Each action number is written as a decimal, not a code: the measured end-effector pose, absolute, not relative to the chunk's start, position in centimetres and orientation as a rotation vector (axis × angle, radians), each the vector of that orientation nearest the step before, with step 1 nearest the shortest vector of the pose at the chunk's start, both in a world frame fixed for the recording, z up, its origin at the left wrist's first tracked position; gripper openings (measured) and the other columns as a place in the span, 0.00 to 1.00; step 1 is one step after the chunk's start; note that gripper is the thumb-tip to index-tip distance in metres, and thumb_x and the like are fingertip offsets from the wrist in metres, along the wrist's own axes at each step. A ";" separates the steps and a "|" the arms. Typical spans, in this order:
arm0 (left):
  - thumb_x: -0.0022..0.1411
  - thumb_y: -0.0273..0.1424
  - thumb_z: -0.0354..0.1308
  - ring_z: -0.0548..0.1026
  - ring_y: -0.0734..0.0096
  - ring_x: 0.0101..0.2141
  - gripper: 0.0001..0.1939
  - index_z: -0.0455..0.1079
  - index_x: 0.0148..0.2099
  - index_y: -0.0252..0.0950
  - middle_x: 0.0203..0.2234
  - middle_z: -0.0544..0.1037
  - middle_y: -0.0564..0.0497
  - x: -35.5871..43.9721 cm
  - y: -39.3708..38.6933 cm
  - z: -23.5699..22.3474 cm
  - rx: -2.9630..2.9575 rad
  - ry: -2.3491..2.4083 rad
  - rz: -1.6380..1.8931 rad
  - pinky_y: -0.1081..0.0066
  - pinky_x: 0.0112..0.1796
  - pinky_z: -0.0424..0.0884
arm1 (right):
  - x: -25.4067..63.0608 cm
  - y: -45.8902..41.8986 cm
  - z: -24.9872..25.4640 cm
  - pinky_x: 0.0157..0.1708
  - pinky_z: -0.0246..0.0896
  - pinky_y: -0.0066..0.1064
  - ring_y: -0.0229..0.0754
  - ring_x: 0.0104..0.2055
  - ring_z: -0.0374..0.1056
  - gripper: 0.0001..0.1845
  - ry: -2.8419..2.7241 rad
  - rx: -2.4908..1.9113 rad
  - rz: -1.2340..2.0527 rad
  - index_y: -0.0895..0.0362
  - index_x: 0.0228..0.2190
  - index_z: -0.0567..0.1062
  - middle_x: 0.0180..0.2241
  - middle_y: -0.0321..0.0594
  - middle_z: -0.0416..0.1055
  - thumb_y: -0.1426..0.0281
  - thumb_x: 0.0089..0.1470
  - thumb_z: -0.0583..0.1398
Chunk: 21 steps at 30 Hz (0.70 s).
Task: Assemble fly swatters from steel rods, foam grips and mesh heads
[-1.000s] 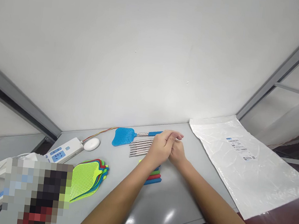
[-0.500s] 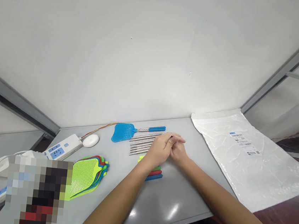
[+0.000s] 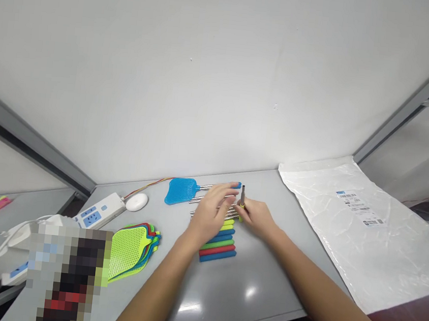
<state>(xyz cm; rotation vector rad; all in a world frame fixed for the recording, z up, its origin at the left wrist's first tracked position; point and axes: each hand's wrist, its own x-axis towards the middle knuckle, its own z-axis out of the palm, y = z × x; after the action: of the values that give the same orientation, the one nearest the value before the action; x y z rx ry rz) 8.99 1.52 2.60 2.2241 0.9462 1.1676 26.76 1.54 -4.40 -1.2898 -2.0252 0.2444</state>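
My right hand [image 3: 257,220] is closed around a short metal rod with a yellow-green grip [image 3: 242,200], held upright over the table. My left hand [image 3: 211,211] hovers with fingers spread above a row of bare metal rods [image 3: 209,210]. Just in front of the hands lies a row of coloured foam handles [image 3: 218,242] in green, blue and red. An assembled blue fly swatter [image 3: 181,189] lies behind the rods, its blue handle end partly covered by my left fingers.
A stack of coloured swatter heads [image 3: 132,246], lime green on top, lies at the left. Behind it are a white power strip [image 3: 96,210] and a white round device [image 3: 136,201]. A large clear plastic bag [image 3: 361,222] covers the right side. A wall rises behind the grey table [image 3: 246,291].
My hands were clasped together over the rods; they have separated. The right hand now holds a rod upright and the left has opened and shifted left, uncovering the coloured handles.
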 end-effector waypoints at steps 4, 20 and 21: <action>0.66 0.29 0.50 0.73 0.63 0.47 0.09 0.72 0.41 0.40 0.43 0.78 0.49 2.7 0.2 3.2 2.413 1.169 1.379 0.58 0.50 0.68 | 26.9 1.3 -4.4 0.25 0.53 0.26 0.37 0.23 0.65 0.18 -2.023 -1.335 0.342 0.54 0.26 0.67 0.22 0.34 0.70 0.58 0.63 0.49; 0.62 0.35 0.57 0.65 0.53 0.54 0.17 0.66 0.52 0.37 0.53 0.71 0.42 -7.1 -8.7 -4.4 2.228 2.134 1.176 0.48 0.53 0.61 | 26.7 -0.1 -4.9 0.24 0.57 0.29 0.38 0.22 0.65 0.18 -1.810 -1.317 0.408 0.55 0.24 0.69 0.23 0.37 0.72 0.58 0.60 0.53; 0.61 0.36 0.57 0.64 0.52 0.55 0.19 0.65 0.53 0.37 0.54 0.69 0.41 -6.9 -8.6 -4.4 2.211 2.161 1.114 0.48 0.54 0.60 | 26.6 -0.2 -5.0 0.23 0.56 0.29 0.38 0.21 0.64 0.18 -1.816 -1.322 0.387 0.55 0.24 0.70 0.22 0.37 0.71 0.58 0.59 0.54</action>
<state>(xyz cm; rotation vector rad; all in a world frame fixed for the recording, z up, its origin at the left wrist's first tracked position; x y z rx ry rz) -6.93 -8.64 -4.40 2.2113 2.1605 1.1138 26.62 -0.19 -4.99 -1.3222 -1.8165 0.3872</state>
